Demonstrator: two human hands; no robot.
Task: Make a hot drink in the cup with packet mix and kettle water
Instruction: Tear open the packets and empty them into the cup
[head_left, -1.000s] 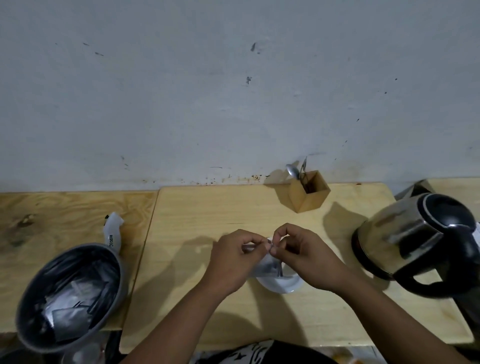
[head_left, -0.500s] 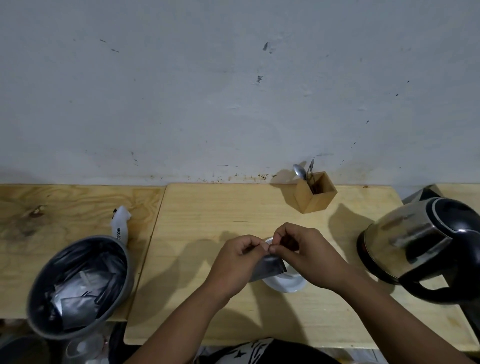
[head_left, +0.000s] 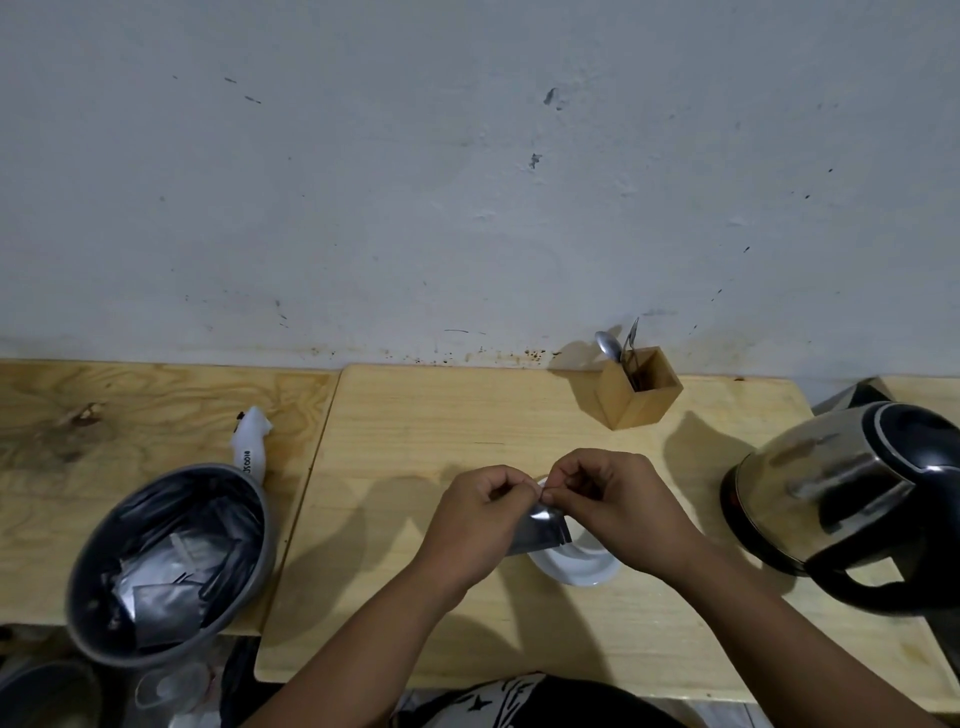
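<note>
Above cup: packet pinched by both hands, hanging slantwise.

Wooden table, bearing kettle, cutlery box, probably a cup

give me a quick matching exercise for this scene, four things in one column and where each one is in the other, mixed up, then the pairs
Things:
1. silver packet
2. kettle
3. wooden holder
4. grey bowl

Places:
A. far side of the table, near the wall, with a spoon in it
B. pinched at its top between the left hand and right hand, above the white cup
C. left side, holding more silver packets
D. right side of the table, black handle towards the person

Pairs: 1-B, 2-D, 3-A, 4-C
</note>
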